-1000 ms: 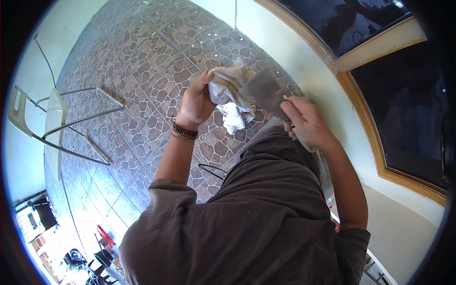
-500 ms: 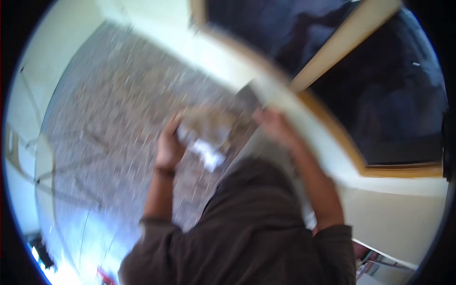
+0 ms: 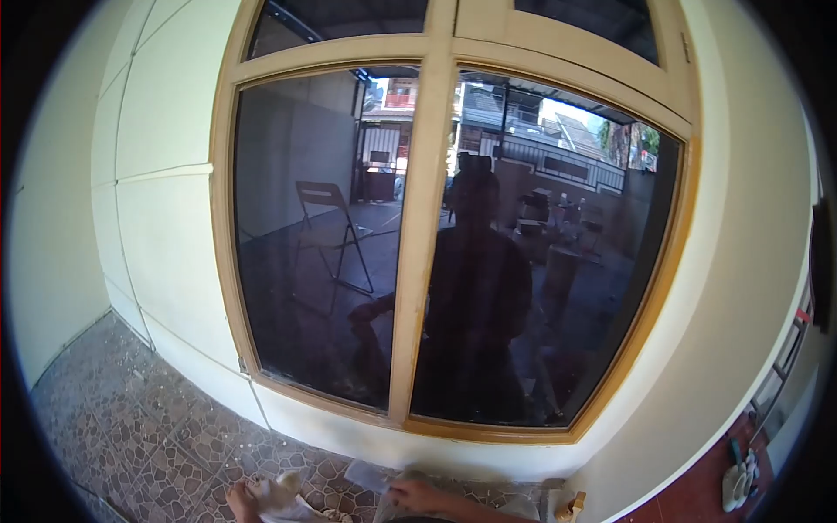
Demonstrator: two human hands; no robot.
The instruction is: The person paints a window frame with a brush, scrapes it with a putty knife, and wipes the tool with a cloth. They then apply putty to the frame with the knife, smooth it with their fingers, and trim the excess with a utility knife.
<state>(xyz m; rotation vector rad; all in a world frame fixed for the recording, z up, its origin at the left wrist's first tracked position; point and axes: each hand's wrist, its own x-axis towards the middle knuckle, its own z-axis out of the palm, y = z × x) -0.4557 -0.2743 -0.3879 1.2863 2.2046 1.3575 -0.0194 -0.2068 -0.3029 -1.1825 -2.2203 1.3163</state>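
Clutches a crumpled whitish cloth [image 3: 281,490] in the grip of the left hand [image 3: 241,501], pressed together on its side, above the patterned floor [image 3: 131,427]. Holds a scraper [image 3: 368,476] in the right hand [image 3: 420,497], with the handle hidden in a closed grip and the flat blade toward the cloth but apart from it, seen against the floor's wall-side edge. Beyond that edge, a pale wall [image 3: 166,235] and a window [image 3: 288,279] with a yellow-brown frame [image 3: 417,261]. In its dark glass, a folding chair's reflection [image 3: 320,199] and a silhouette [image 3: 479,288].
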